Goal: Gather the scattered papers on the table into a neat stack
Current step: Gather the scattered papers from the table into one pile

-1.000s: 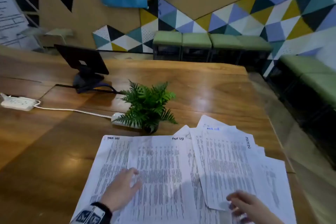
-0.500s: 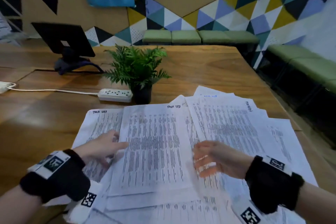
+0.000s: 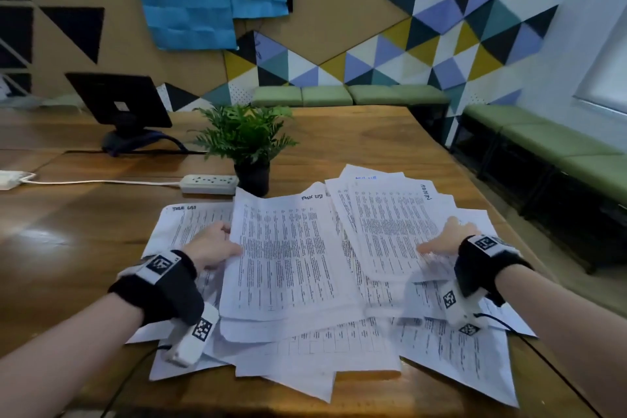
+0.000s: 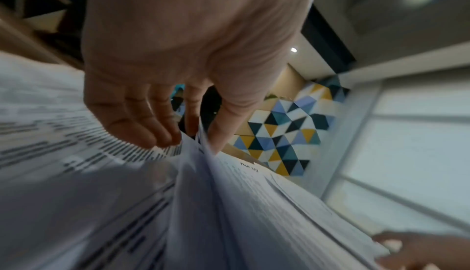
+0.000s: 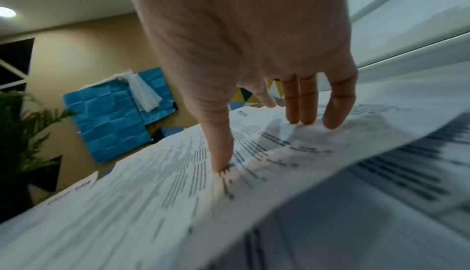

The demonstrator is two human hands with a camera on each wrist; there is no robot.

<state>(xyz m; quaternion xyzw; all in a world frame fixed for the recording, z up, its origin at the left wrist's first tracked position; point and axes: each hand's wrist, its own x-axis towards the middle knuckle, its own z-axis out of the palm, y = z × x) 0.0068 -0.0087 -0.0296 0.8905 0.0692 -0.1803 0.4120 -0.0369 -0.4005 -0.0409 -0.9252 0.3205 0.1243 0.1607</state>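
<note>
brown wooden table point(image 3: 356, 139) carries everything; the white printed paper sheets point(image 3: 305, 332) fan out over its near right part, overlapping at odd angles, a few corners past the near edge. no stack yet, so this looks like the first squeeze inward

green fern in a black pot point(image 3: 249, 149) and white power strip point(image 3: 208, 184) sit just behind the spread, pot touching or nearly touching the far sheet edge, probably why the pile gets worked toward the person and not pushed away. black tablet on a stand point(image 3: 120, 105) is well off to the far left, out of play

left hand point(image 3: 212, 246) grasps the left edge of the middle sheets: thumb on top, fingers point(image 4: 142, 125) under, edge lifted and bunched in the left wrist view. likely a pinch so several sheets move as one

right hand point(image 3: 444, 241) grasps nothing, it lies spread on the right-hand sheets, fingertips point(image 5: 305, 113) and thumb pressing flat. reads as an anchor/sliding contact, sheet bowing under it

risk: loose bottom sheets stay behind or crease
</note>
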